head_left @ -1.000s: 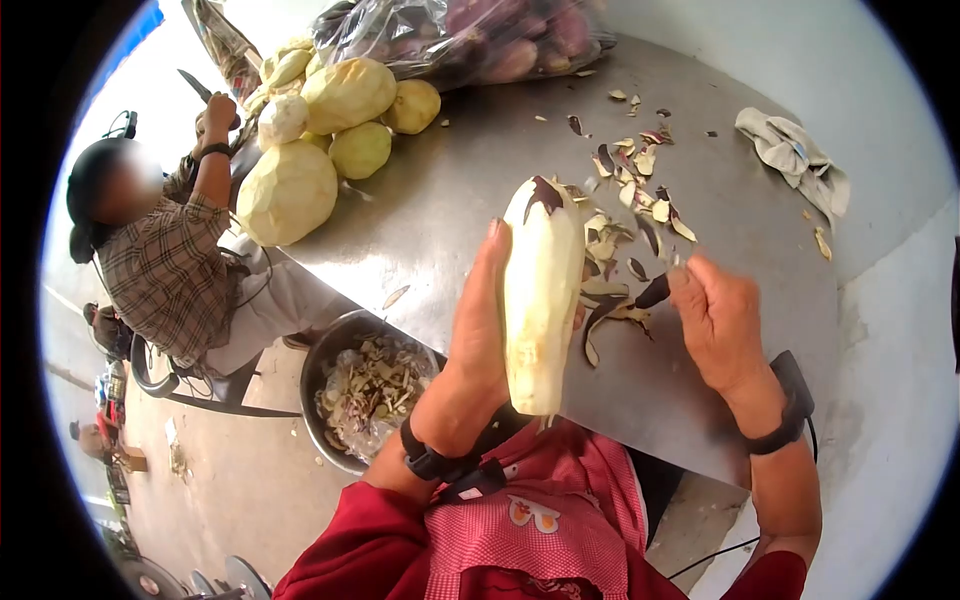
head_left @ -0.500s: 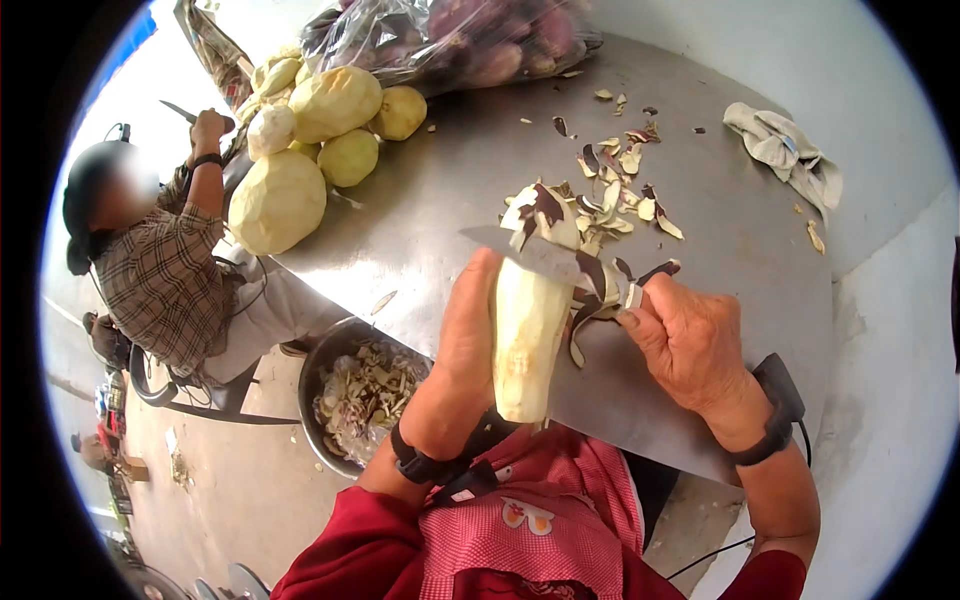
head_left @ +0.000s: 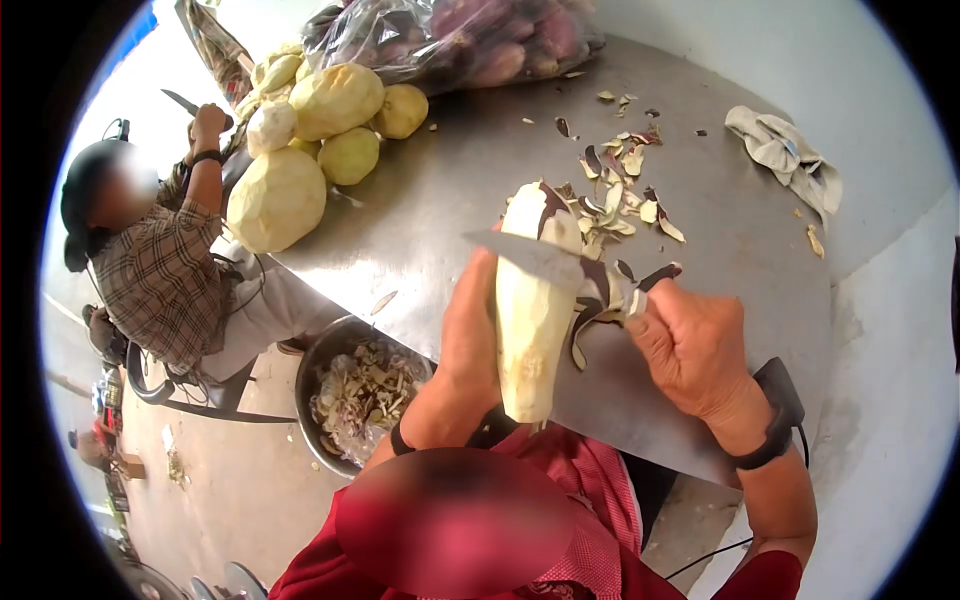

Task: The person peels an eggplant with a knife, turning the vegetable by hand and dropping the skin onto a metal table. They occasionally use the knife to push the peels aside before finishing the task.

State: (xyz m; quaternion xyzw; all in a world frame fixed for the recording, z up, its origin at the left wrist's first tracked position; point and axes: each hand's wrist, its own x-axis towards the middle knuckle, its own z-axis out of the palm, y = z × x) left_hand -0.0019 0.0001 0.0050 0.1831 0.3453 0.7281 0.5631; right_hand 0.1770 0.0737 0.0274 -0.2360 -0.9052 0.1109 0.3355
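My left hand (head_left: 468,335) is wrapped round a long, pale sweet potato (head_left: 530,330), held upright over the table's near edge. Most of its surface is bare, with a strip of purple skin (head_left: 551,205) near the top. In my right hand (head_left: 695,345) is a knife (head_left: 530,255); its blade lies across the upper part of the sweet potato, pointing left. The handle is mostly hidden by my fingers. Curled purple peel (head_left: 597,290) hangs between the blade and my right fingers. Loose peelings (head_left: 625,190) lie scattered on the table beyond.
Peeled sweet potatoes (head_left: 278,200) are piled on the metal table (head_left: 440,190) at left, beside a clear bag (head_left: 460,45) of purple ones. A bowl of peelings (head_left: 305,400) stands below the edge. At right lies a cloth (head_left: 785,160). Another person (head_left: 150,260) holds a knife at left.
The sweet potato's top shows more pale flesh and less purple skin. The knife blade has shifted slightly. Both hands keep their hold.
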